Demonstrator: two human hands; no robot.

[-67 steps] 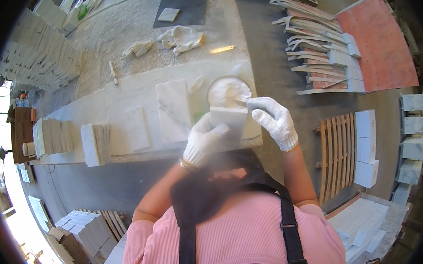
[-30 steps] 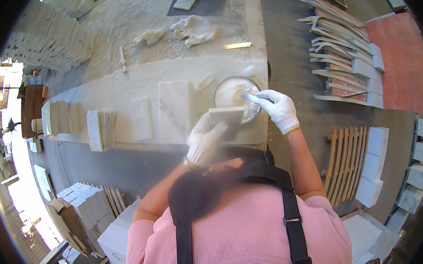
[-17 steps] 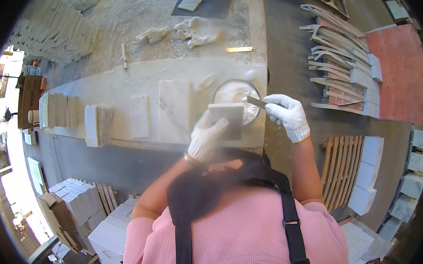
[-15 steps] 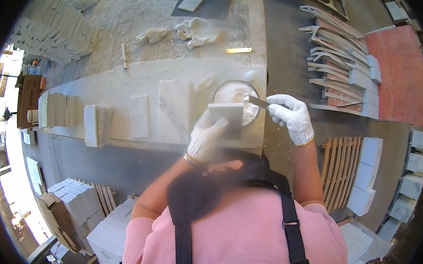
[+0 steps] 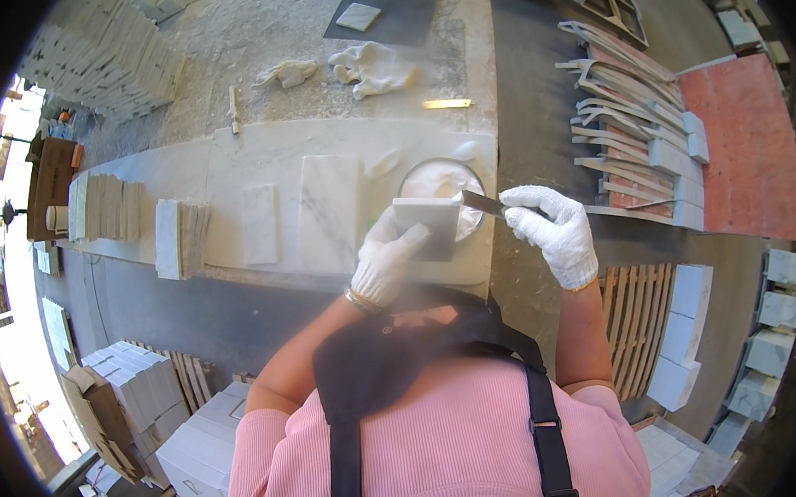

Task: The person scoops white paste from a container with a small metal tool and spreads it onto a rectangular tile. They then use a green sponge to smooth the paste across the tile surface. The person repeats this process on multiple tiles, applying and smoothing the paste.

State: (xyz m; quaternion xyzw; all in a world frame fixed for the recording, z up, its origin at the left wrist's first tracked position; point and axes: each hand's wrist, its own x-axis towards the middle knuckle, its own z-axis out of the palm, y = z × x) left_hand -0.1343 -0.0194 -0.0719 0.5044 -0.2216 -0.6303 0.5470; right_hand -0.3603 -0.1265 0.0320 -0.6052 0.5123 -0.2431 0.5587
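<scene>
My left hand (image 5: 386, 259), in a white knitted glove, grips a small square tile (image 5: 425, 234) by its left side, the thumb lying on its grey face. Behind the tile's upper edge stands a round bowl (image 5: 406, 177) of white paste (image 5: 442, 178), partly covered by it. My right hand (image 5: 554, 230), gloved too, is closed round the handle of a putty knife (image 5: 482, 203). The knife's blade points left, its tip at the tile's upper right corner with a white dab there. Whether blade and tile touch, I cannot tell.
On the white worktop lie a large marble tile (image 5: 329, 207) and a narrower tile (image 5: 261, 224). Stacked tiles (image 5: 180, 238) stand to the left. Farther off are crumpled gloves (image 5: 371, 69) and a yellowish strip (image 5: 448, 103). A slatted pallet (image 5: 634, 330) is at right.
The putty knife has shifted from over the bowl down to the tile's upper right corner. My right hand has turned slightly; the left still holds the tile in nearly the same place.
</scene>
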